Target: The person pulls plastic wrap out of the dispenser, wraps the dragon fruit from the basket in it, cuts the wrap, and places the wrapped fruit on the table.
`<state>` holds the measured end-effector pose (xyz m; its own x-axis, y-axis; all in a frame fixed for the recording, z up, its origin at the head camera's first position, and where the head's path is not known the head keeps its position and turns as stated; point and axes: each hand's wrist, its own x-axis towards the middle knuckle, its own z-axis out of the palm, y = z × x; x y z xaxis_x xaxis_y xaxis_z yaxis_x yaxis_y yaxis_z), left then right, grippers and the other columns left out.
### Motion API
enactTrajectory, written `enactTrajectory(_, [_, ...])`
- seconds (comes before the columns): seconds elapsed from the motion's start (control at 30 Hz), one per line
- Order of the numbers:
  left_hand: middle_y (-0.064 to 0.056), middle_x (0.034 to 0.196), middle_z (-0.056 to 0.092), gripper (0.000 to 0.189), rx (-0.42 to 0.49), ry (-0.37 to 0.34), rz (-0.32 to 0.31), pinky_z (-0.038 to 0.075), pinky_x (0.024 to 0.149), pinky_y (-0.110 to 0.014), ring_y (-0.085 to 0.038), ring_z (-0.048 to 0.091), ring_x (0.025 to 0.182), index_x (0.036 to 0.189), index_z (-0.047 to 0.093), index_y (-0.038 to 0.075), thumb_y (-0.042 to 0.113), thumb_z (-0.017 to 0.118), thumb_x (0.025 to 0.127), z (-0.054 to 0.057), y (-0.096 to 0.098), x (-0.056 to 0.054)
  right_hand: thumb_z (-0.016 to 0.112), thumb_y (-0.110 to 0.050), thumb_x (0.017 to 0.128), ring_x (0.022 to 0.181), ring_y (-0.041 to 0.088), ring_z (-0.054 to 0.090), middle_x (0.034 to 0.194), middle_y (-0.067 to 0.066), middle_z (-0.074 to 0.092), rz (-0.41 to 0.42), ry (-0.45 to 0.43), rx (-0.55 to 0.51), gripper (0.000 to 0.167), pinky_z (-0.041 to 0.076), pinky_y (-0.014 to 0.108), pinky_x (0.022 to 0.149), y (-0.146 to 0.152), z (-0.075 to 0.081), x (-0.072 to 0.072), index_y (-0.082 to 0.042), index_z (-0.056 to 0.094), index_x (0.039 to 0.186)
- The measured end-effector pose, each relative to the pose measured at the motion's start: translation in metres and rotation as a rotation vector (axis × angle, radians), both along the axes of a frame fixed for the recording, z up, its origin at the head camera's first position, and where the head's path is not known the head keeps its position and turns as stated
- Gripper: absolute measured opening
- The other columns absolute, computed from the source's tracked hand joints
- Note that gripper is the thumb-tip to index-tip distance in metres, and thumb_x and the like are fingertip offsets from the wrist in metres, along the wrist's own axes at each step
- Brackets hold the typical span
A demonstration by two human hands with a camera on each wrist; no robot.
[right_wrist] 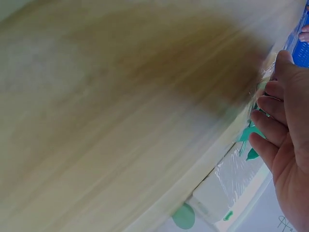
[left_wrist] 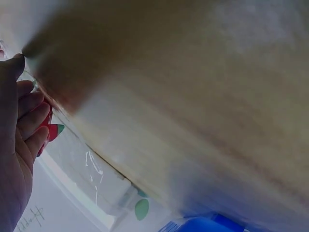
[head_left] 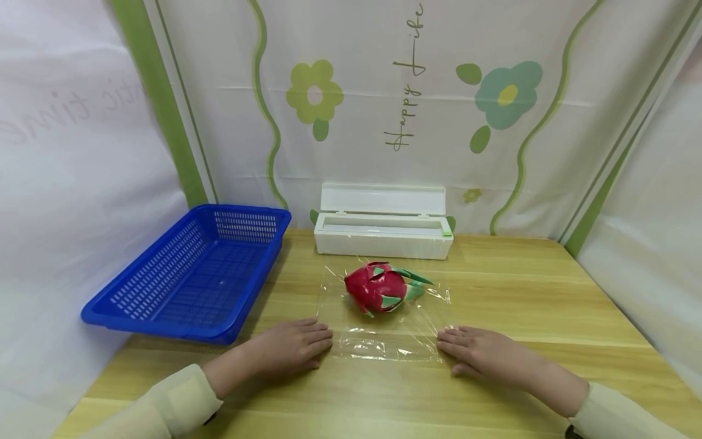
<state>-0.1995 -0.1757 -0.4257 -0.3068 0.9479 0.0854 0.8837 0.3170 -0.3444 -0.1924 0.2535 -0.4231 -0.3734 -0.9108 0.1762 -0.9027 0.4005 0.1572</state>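
Note:
A red dragon fruit with green-tipped scales lies on its side at the middle of the table, within a sheet of clear cling film. Whether the film passes over or under the fruit, I cannot tell. The left hand rests palm down, its fairly straight fingertips at the film's front left corner. Opposite it, the right hand lies with extended fingers touching the front right corner. Behind the fruit stands a white cling film dispenser with its lid raised. Both wrist views show the fingers from the palm side.
A blue plastic basket stands at the left, near the left forearm. The wooden table extends to the right of the film. White patterned cloth hangs behind and along both sides.

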Motion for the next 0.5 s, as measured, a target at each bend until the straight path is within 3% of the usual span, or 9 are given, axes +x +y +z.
enactTrajectory(0.2, [-0.008, 0.125, 0.064, 0.04, 0.004, 0.027, -0.019, 0.043, 0.101, -0.037, -0.022, 0.059, 0.116, 0.125, 0.064, 0.004, 0.031, 0.06, 0.097, -0.003, -0.0004, 0.0001, 0.059, -0.033, 0.097, 0.111, 0.028, 0.062, 0.126, 0.012, 0.063, -0.012, -0.021, 0.002, 0.044, 0.052, 0.043, 0.088, 0.0017, -0.0033, 0.0001, 0.0, 0.063, 0.126])
enactTrajectory(0.5, [-0.007, 0.121, 0.066, 0.035, 0.006, 0.063, -0.04, 0.046, 0.098, -0.035, -0.018, 0.061, 0.112, 0.121, 0.067, 0.005, 0.028, 0.061, 0.096, -0.005, -0.0007, -0.0007, 0.065, -0.027, 0.094, 0.107, 0.023, 0.064, 0.121, 0.01, 0.066, 0.028, 0.026, -0.04, 0.037, 0.054, 0.039, 0.084, 0.0008, -0.0084, -0.0039, -0.002, 0.067, 0.121])
